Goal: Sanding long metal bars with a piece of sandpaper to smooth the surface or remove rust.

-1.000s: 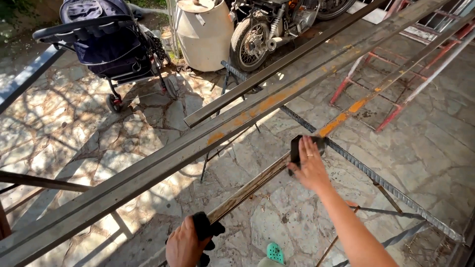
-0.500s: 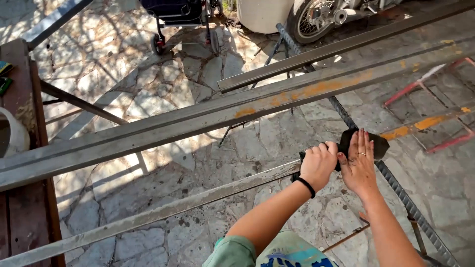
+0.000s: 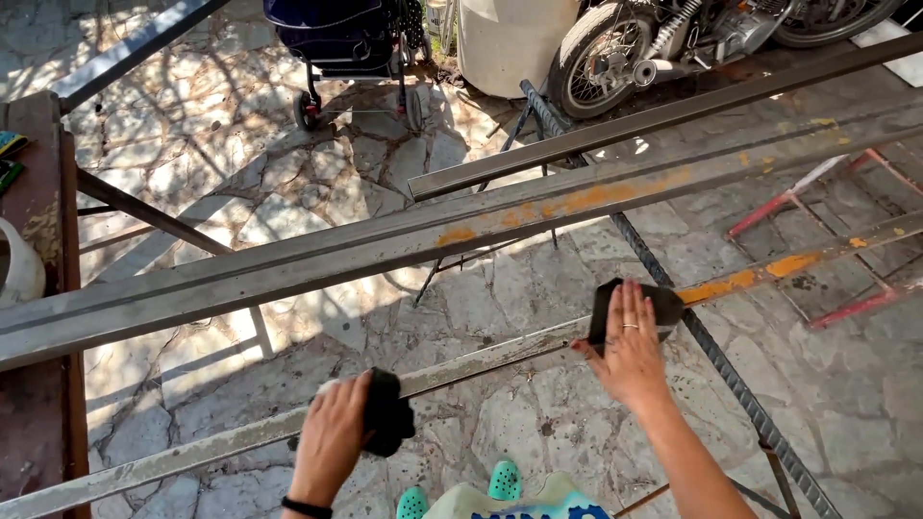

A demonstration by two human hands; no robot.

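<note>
A long, stiff steel bar (image 3: 481,360), likely heavy, is gripped through dark pads: left hand (image 3: 332,437) fingers wrapped, right hand (image 3: 630,351) pressed flat.

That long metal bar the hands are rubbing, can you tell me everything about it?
The metal bar is long, thin and grey, dull and dusty, with orange rusty patches toward its right end. It runs slanted across the view, low at the left and higher at the right, above the stone floor. The left hand presses a dark pad on it, and the right hand presses another dark pad further along. A ribbed steel rod crosses beneath it.
</note>
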